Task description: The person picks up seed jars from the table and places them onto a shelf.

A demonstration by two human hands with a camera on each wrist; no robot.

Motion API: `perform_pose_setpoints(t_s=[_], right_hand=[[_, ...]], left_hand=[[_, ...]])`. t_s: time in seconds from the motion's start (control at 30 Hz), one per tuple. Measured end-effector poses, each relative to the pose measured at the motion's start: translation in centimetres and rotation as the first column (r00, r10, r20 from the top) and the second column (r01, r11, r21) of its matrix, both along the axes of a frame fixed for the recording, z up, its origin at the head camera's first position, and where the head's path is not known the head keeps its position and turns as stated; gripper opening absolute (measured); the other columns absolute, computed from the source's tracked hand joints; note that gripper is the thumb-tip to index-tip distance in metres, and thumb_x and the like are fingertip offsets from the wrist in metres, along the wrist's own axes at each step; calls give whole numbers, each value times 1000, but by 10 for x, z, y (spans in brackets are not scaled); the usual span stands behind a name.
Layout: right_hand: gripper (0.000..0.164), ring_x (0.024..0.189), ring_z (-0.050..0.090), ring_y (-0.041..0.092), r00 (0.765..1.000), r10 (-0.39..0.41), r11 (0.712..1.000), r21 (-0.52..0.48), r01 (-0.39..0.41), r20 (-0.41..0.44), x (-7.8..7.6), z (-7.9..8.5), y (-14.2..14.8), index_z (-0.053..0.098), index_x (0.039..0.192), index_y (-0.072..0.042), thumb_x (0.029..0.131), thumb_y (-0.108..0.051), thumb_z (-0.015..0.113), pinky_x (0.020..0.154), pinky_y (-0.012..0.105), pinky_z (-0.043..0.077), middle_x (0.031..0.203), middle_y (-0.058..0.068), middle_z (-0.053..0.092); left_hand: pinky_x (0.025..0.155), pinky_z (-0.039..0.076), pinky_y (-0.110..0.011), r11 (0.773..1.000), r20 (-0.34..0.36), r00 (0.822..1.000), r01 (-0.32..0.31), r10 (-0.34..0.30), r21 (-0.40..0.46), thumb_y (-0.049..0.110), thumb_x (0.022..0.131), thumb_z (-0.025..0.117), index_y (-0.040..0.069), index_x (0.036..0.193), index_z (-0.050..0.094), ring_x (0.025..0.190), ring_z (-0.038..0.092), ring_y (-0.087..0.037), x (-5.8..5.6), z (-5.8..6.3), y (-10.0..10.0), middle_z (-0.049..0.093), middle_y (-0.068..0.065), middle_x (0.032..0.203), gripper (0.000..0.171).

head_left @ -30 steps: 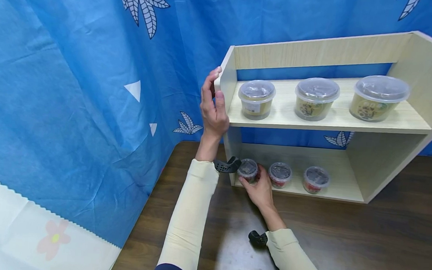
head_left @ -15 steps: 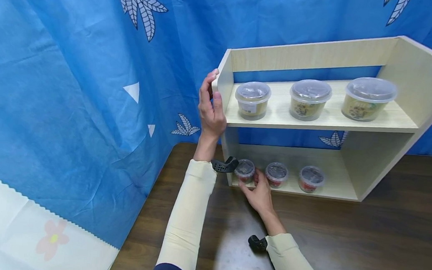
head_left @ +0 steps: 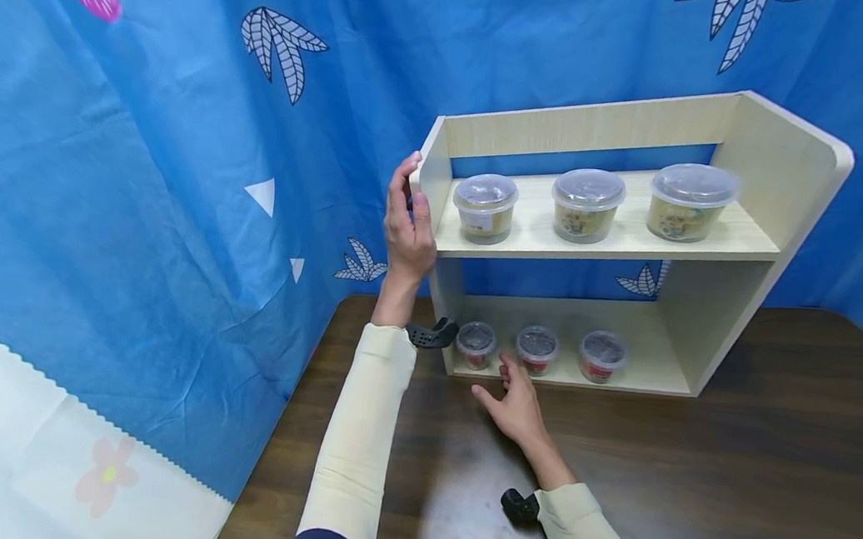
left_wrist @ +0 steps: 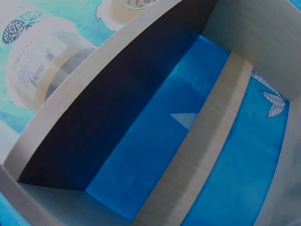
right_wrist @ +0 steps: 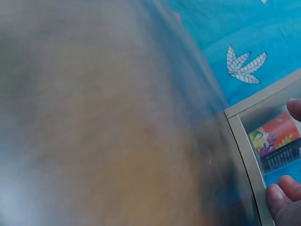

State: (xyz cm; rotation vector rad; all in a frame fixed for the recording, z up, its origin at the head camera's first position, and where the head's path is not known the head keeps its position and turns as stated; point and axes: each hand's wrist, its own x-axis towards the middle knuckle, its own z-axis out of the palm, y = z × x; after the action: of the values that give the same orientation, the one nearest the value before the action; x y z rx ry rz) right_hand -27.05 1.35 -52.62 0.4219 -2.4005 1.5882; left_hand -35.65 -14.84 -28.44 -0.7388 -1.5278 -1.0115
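My left hand [head_left: 411, 233] rests with extended fingers against the left side panel [head_left: 435, 159] of a pale wooden two-tier shelf [head_left: 613, 250]; it is out of sight in the left wrist view. Low in front of the shelf, my right hand [head_left: 518, 405] is spread and holds nothing. Its fingers are near a small lidded cup [head_left: 475, 346] at the left of the bottom tier. The right wrist view shows a cup with a colourful red label [right_wrist: 275, 134] between thumb and fingers, apart from them. A second small cup [head_left: 536, 350] and a third [head_left: 602, 357] stand further right.
On the upper tier stand three larger lidded tubs: left [head_left: 484, 209], middle [head_left: 587, 205] and right [head_left: 690, 202]. A dark wooden table [head_left: 764, 460] carries the shelf. A blue patterned curtain [head_left: 183, 160] hangs behind and at left.
My right hand has let go of the leftmost small cup and drawn back slightly toward me. The left hand stays at the side panel. The head view has shifted.
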Motion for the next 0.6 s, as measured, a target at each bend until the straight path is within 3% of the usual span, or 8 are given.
perform_pose_setpoints(t_s=[0.07, 0.3, 0.47, 0.6], right_hand=[[72, 110, 55, 38, 1000, 24, 1000, 1, -24, -4, 2, 0, 2, 45, 139, 8, 82, -18, 80, 96, 49, 48, 118, 27, 55], [74, 111, 56, 35, 997, 80, 994, 81, -79, -7, 11, 7, 17, 46, 142, 2, 82, -24, 81, 95, 47, 48, 124, 21, 55], [76, 111, 58, 38, 993, 110, 977, 188, -100, -45, 19, 19, 41, 44, 144, -1, 83, -29, 80, 93, 52, 49, 126, 21, 55], [77, 118, 55, 38, 987, 126, 958, 269, -96, -99, 23, 29, 63, 44, 144, 1, 83, -32, 79, 96, 55, 46, 130, 21, 54]], left_hand=[[90, 49, -57, 1000, 8, 1000, -13, 13, -18, -3, 96, 39, -12, 136, 39, 114, 53, -48, -1, 0, -3, 45, -30, 139, 40], [110, 37, -39, 991, 66, 993, -95, 101, -89, 9, 98, 42, -13, 144, 33, 131, 45, -34, 5, -8, -15, 37, -27, 149, 52], [110, 33, -44, 967, 26, 977, -205, 211, -152, 24, 100, 41, -10, 145, 32, 132, 41, -33, 23, -42, -15, 30, -26, 155, 57], [110, 33, -47, 951, 19, 970, -233, 241, -202, 33, 102, 40, -4, 146, 34, 134, 39, -36, 42, -70, -11, 30, -22, 157, 58]])
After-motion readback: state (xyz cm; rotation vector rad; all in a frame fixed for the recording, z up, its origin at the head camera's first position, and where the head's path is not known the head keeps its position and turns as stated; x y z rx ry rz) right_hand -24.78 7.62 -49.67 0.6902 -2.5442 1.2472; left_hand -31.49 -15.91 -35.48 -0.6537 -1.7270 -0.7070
